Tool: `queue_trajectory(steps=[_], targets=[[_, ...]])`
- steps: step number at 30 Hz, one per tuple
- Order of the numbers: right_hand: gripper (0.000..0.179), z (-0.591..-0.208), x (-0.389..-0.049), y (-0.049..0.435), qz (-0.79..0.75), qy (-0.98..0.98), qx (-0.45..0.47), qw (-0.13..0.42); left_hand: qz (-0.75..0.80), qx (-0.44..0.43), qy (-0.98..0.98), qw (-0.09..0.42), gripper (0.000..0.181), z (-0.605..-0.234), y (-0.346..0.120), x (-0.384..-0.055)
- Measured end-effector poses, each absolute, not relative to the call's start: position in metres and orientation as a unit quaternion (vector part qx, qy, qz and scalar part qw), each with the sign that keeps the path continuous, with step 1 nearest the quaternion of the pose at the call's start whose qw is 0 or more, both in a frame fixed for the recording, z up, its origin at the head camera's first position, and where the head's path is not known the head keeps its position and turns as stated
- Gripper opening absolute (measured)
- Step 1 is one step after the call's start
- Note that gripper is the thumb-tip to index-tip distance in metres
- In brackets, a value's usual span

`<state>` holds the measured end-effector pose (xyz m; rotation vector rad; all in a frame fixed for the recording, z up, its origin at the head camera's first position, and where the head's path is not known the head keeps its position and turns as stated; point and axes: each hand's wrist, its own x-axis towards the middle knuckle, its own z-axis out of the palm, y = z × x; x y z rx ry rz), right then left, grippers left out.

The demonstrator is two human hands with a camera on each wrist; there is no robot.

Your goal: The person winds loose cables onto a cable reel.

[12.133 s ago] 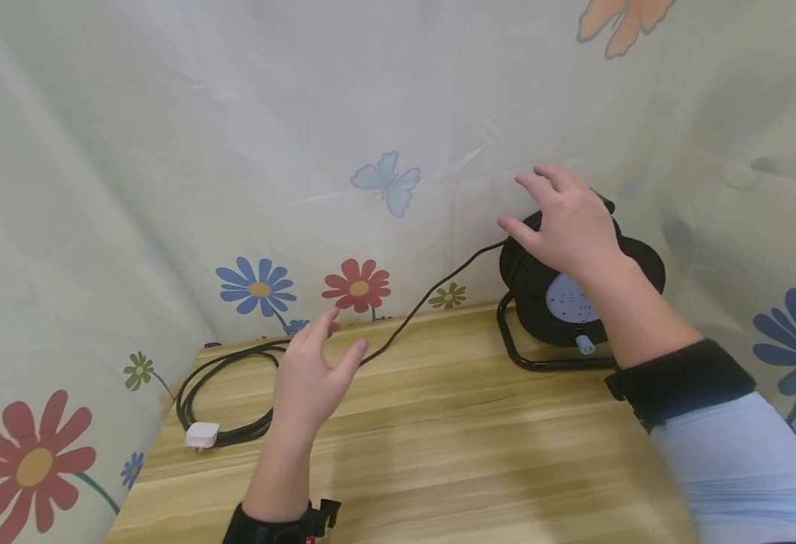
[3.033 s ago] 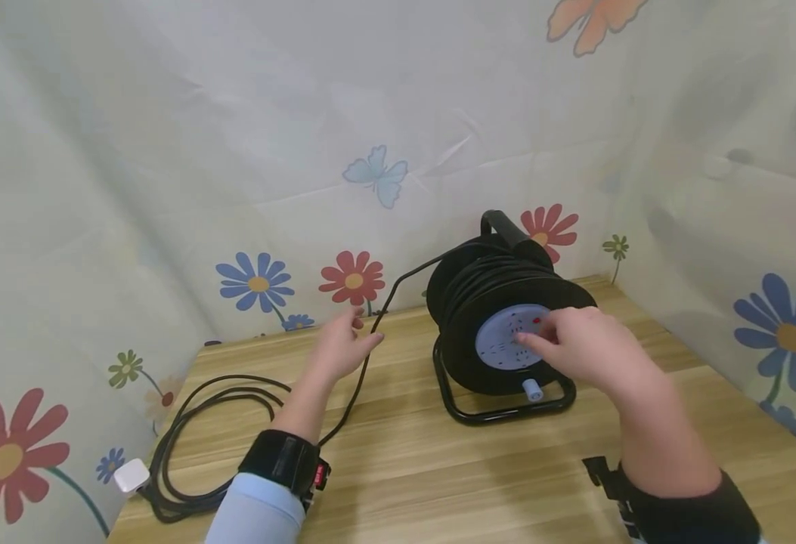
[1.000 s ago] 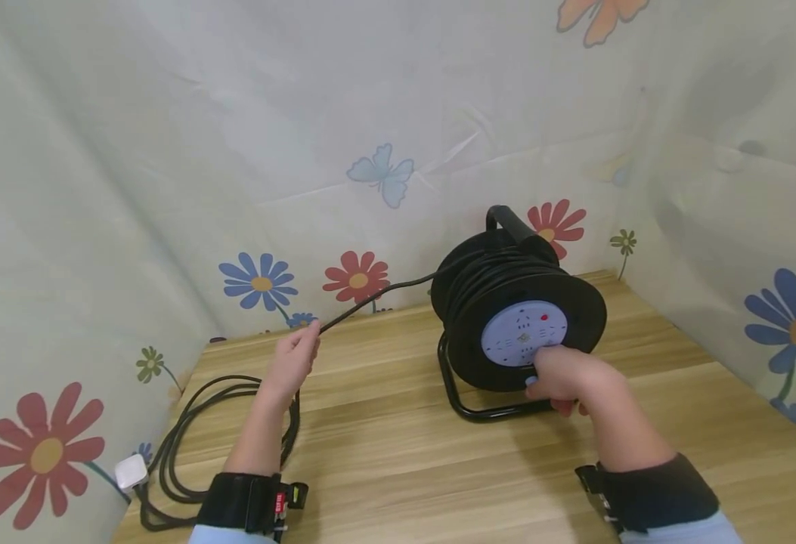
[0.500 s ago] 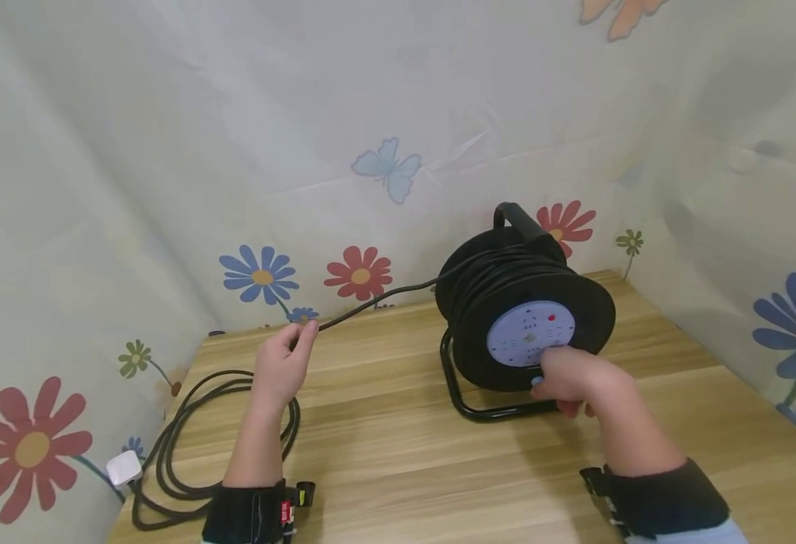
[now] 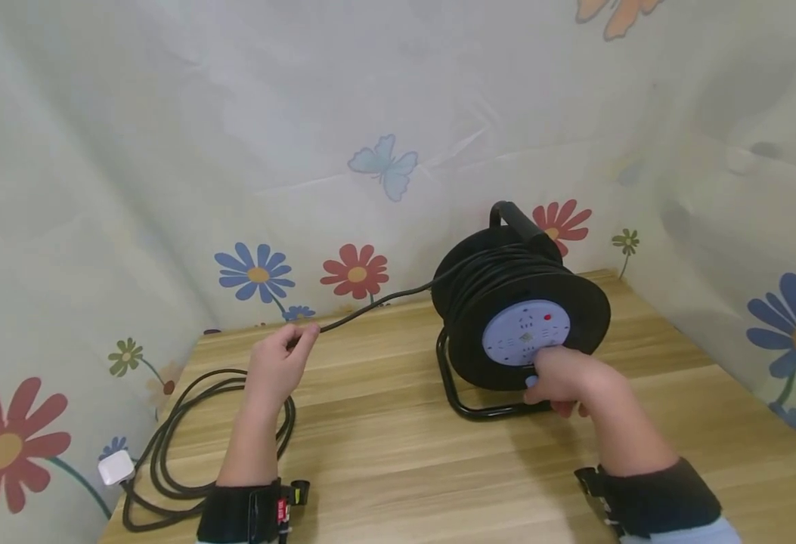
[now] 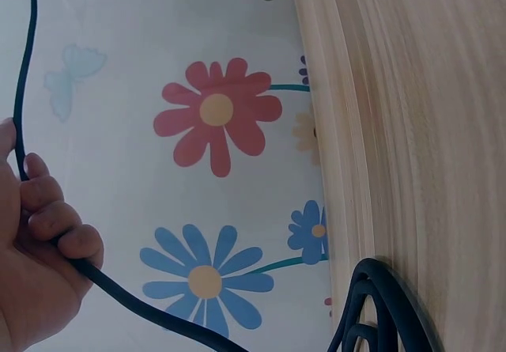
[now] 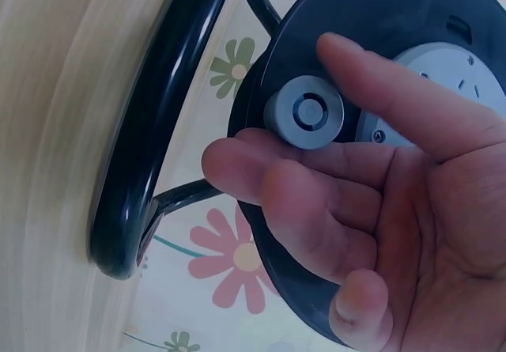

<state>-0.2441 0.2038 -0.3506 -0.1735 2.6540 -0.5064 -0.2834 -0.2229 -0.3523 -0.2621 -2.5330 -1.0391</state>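
My left hand (image 5: pixel 278 366) is curled round the black cable (image 5: pixel 384 298), which runs from my grip up to the cable reel (image 5: pixel 506 291), standing on its tubular frame (image 5: pixel 469 408) toward the back right of the wooden table (image 5: pixel 398 468). Well apart from it, my right hand (image 5: pixel 568 378) has its fingers bent round the reel's grey winding knob (image 7: pixel 304 111). Loose cable lies looped at left, ending in a white plug (image 5: pixel 116 468).
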Motion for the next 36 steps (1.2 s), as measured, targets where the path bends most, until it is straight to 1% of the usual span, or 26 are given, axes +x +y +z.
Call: queue_trajectory(steps=[6, 11, 15, 20, 30, 36], targets=[[0.031, -0.351, -0.242, 0.195, -0.145, 0.966, -0.089, 0.196, -0.362, -0.101, -0.906, 0.197, 0.046, -0.357, -0.223, -0.285], [0.030, -0.352, -0.243, 0.187, -0.119, 0.970, -0.098, 0.189, -0.357, -0.108, -0.908, 0.192, 0.043, -0.357, -0.220, -0.285], [0.029, -0.352, -0.242, 0.182, -0.104, 0.972, -0.107, 0.181, -0.359, -0.107, -0.907, 0.190, 0.045, -0.359, -0.217, -0.284], [0.027, -0.348, -0.239, 0.177, -0.076, 0.976, -0.113, 0.172, -0.353, -0.107, -0.908, 0.198, 0.047, -0.359, -0.213, -0.285], [0.034, -0.348, -0.239, 0.164, -0.034, 0.979, -0.135, 0.151, -0.338, -0.117, -0.904, 0.232, 0.046, -0.353, -0.192, -0.285], [0.036, -0.348, -0.238, 0.152, -0.038, 0.978, -0.152, 0.135, -0.345, -0.130, -0.900, 0.232, 0.043, -0.354, -0.178, -0.286]])
